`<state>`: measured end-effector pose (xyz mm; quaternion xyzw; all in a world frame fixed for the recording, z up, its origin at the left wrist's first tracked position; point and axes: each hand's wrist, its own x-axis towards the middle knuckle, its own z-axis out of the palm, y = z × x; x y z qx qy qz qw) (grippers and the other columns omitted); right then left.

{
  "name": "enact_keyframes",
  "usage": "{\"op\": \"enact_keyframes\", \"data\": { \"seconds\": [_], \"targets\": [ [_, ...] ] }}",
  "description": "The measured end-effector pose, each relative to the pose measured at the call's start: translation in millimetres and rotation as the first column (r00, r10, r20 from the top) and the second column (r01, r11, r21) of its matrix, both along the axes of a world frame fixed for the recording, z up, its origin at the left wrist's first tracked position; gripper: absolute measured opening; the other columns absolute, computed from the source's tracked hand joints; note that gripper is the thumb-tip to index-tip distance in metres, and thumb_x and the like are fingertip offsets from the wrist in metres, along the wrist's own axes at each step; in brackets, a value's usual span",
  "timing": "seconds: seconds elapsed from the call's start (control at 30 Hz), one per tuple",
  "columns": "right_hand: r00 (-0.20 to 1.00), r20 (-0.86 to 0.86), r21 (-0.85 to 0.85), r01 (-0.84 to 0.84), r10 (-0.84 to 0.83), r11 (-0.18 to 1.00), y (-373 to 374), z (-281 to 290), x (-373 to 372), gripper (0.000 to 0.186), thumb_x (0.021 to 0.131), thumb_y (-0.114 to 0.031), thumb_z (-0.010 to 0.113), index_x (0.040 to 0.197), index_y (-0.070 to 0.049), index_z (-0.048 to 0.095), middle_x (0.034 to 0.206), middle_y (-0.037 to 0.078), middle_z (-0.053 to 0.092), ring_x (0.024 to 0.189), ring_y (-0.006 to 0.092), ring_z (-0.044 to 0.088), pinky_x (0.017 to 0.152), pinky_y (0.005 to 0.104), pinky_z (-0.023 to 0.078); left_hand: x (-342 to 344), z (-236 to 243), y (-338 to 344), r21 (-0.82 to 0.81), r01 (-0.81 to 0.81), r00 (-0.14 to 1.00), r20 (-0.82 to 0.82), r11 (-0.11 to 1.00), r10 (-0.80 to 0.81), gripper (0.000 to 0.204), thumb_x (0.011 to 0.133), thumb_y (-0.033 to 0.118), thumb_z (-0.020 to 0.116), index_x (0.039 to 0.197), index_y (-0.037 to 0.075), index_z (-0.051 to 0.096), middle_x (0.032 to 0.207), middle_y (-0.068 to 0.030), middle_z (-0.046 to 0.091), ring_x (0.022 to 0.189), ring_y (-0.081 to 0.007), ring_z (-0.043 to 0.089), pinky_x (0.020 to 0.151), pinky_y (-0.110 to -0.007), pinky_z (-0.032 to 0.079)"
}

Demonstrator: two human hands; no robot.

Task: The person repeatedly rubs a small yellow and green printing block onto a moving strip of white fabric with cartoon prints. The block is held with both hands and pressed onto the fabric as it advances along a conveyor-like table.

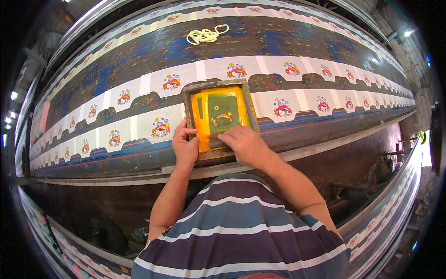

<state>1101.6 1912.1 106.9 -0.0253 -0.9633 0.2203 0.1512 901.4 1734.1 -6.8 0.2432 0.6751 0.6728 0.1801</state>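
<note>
A wooden-framed printing screen (189, 104) lies on the row of white cut fabric pieces, its mesh coated with yellow ink (202, 116) around a green middle with a small rainbow design. My left hand (186, 148) grips the screen's left side near the lower corner. Inside the lower part of the frame, my right hand (241, 144) has its fingers curled on a narrow bar (214, 137), apparently a squeegee, largely hidden by them. Printed fabric pieces (278, 102) with cartoon and rainbow motifs run to both sides of the screen.
The long paint-speckled table (278, 37) carries more rows of printed pieces and a loose bundle of cream cord (204, 35) beyond the screen. A rail (320, 144) edges its near side. Other tables with printed pieces (371, 228) stand behind me at lower left and right.
</note>
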Motion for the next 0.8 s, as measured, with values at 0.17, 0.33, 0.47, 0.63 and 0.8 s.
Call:
{"op": "enact_keyframes", "data": {
  "seconds": [0.17, 0.33, 0.47, 0.63, 0.8],
  "targets": [
    [0.988, 0.157, -0.177, 0.038, -0.010, 0.983, 26, 26, -6, 0.041, 0.092, 0.002, 0.072, 0.132, -0.002, 0.077, 0.123, 0.023, 0.080, 0.121, 0.0431, 0.074, 0.107, 0.0533, 0.059, 1, -4, -1, -0.103, -0.021, 0.996, -0.089, 0.994, 0.011, 0.030, 0.090, -0.014, 0.077, 0.115, 0.002, 0.078, 0.174, -0.0306, 0.053, 0.157, -0.0329, 0.060, 0.126, -0.041, 0.048],
    [0.988, 0.153, -0.170, 0.026, 0.000, 0.985, 6, 26, 7, 0.041, 0.092, 0.004, 0.072, 0.132, -0.003, 0.078, 0.124, 0.021, 0.080, 0.121, 0.0426, 0.075, 0.107, 0.0529, 0.059, 3, 1, 2, 0.025, -0.022, 0.992, 0.127, 0.999, 0.019, 0.026, 0.099, -0.012, 0.074, 0.122, 0.001, 0.078, 0.173, -0.0300, 0.054, 0.152, -0.0309, 0.064, 0.122, -0.039, 0.052],
    [0.997, 0.020, -0.063, 0.070, -0.069, 0.996, -20, 9, 20, 0.045, 0.090, 0.002, 0.072, 0.134, -0.005, 0.079, 0.126, 0.017, 0.078, 0.121, 0.0395, 0.075, 0.108, 0.0528, 0.058, -1, 11, -1, -0.046, 0.018, 0.999, 0.041, 0.999, -0.016, 0.031, 0.101, -0.013, 0.072, 0.128, 0.001, 0.075, 0.171, -0.0286, 0.054, 0.151, -0.0309, 0.064, 0.121, -0.039, 0.054],
    [0.993, -0.054, 0.047, 0.107, -0.104, 0.993, -16, -7, 8, 0.046, 0.089, 0.001, 0.072, 0.134, -0.007, 0.080, 0.131, 0.015, 0.075, 0.124, 0.0378, 0.074, 0.107, 0.0514, 0.059, -5, 21, -1, -0.117, 0.035, 0.999, -0.025, 0.993, -0.038, 0.034, 0.100, -0.014, 0.073, 0.130, 0.001, 0.074, 0.169, -0.0270, 0.054, 0.150, -0.0312, 0.064, 0.122, -0.039, 0.055],
    [0.992, -0.069, 0.058, 0.111, -0.107, 0.992, 23, -19, -34, 0.046, 0.089, 0.000, 0.072, 0.134, -0.008, 0.081, 0.127, 0.016, 0.078, 0.122, 0.0388, 0.074, 0.107, 0.0520, 0.059, -6, 20, 1, -0.076, 0.037, 0.999, -0.003, 0.996, -0.037, 0.035, 0.097, -0.014, 0.074, 0.128, 0.002, 0.076, 0.165, -0.0270, 0.056, 0.151, -0.0330, 0.063, 0.122, -0.040, 0.054]
  ]
}}
